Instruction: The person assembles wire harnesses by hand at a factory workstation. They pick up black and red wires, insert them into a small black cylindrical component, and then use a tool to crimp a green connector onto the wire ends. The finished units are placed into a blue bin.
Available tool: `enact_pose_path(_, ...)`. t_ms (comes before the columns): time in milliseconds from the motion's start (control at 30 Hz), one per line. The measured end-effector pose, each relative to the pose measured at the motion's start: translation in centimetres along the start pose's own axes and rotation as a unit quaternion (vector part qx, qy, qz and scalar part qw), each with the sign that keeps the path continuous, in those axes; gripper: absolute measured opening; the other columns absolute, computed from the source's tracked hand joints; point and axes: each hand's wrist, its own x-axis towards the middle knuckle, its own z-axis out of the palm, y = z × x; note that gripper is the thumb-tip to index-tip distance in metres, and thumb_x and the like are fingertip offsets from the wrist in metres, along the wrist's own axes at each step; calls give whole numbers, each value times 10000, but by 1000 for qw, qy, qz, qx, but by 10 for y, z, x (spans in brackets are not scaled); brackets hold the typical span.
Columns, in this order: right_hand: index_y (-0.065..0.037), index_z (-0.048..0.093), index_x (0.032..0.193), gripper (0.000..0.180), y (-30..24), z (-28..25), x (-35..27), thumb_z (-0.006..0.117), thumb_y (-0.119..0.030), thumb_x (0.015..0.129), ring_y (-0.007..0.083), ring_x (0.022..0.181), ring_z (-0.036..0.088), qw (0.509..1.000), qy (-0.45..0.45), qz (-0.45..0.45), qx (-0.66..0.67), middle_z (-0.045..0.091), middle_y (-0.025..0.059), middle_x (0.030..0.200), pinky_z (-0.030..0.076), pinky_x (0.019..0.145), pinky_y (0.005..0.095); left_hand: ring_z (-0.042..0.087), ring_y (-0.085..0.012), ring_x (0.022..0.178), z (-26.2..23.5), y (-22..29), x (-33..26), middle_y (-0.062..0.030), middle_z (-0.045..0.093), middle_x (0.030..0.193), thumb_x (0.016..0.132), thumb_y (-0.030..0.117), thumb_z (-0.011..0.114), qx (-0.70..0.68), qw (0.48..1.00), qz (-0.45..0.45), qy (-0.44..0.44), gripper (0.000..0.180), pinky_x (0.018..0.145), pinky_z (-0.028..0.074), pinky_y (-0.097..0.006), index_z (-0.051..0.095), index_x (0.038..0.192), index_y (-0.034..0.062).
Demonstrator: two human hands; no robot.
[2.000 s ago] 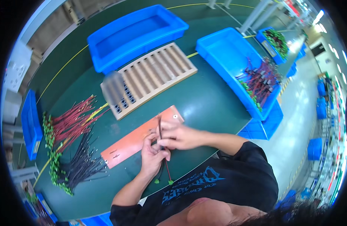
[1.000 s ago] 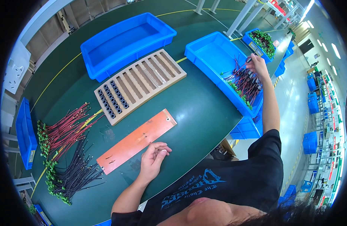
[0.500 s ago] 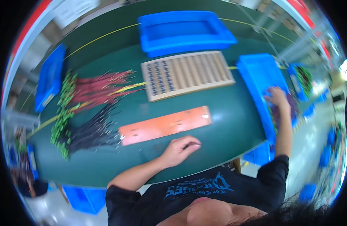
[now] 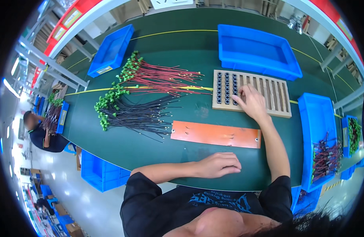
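Observation:
A wooden rack (image 4: 255, 112) with long slots stands on the green table. Its left columns hold rows of small black cylindrical parts (image 4: 227, 87). My right hand (image 4: 251, 102) reaches over the rack, thumb and forefinger closed at the third column, pinching one black part there. My left hand (image 4: 219, 165) rests by the table's near edge, its fingers curled together and nothing seen in them. Between my arms and the rack lies a flat orange strip (image 4: 213, 133) with small metal fittings. Left of it are black wires (image 4: 140, 118) and red wires (image 4: 162, 75) with green connectors (image 4: 128, 69).
Blue trays stand at the back left (image 4: 107, 51), the back right (image 4: 261, 65) and the right (image 4: 314, 104). The right tray holds bundled dark wire assemblies (image 4: 326, 158). A blue bin (image 4: 97, 168) sits below the table's left edge. Another person (image 4: 45, 134) works at far left.
My right hand has left the right-hand blue tray and come over to the rack's black parts. My left hand stays near the table edge. The view has swung toward the left.

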Motion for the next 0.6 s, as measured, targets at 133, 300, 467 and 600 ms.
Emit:
enact_pose_path(133, -65, 628, 896, 380, 9, 9, -2, 732, -431, 900, 298, 844, 650, 1000, 5, 1, -7, 615, 95, 895, 522, 707, 438, 675, -278, 772, -118, 5, 19, -102, 690, 867, 884, 105, 745, 286, 946, -18, 149, 85, 697, 550, -384, 702, 925, 45)
enact_pose_path(300, -49, 622, 825, 453, -3, 5, -2, 752, -482, 867, 330, 856, 635, 1000, -12, -24, -7, 584, 112, 905, 517, 730, 460, 691, -394, 965, -311, -82, -17, -179, 706, 1051, 811, 220, 806, 595, 709, -315, 209, 411, 846, 551, -491, 637, 1140, 43)
enact_pose_path(467, -29, 651, 819, 426, 16, 3, -3, 764, -436, 874, 338, 852, 636, 999, -42, -10, 33, 578, 123, 898, 514, 741, 463, 712, -343, 994, -352, -92, -32, -178, 727, 1119, 700, 95, 859, 473, 746, -444, 151, 421, 865, 563, -460, 712, 1092, 59)
enact_pose_path(600, -13, 667, 855, 335, 26, 2, -4, 759, -331, 906, 293, 814, 643, 994, -63, 12, 84, 598, 118, 906, 516, 723, 413, 694, -332, 970, -326, -70, -22, -155, 722, 1022, 710, 33, 804, 505, 812, -292, 28, 282, 850, 550, -442, 759, 988, 53)
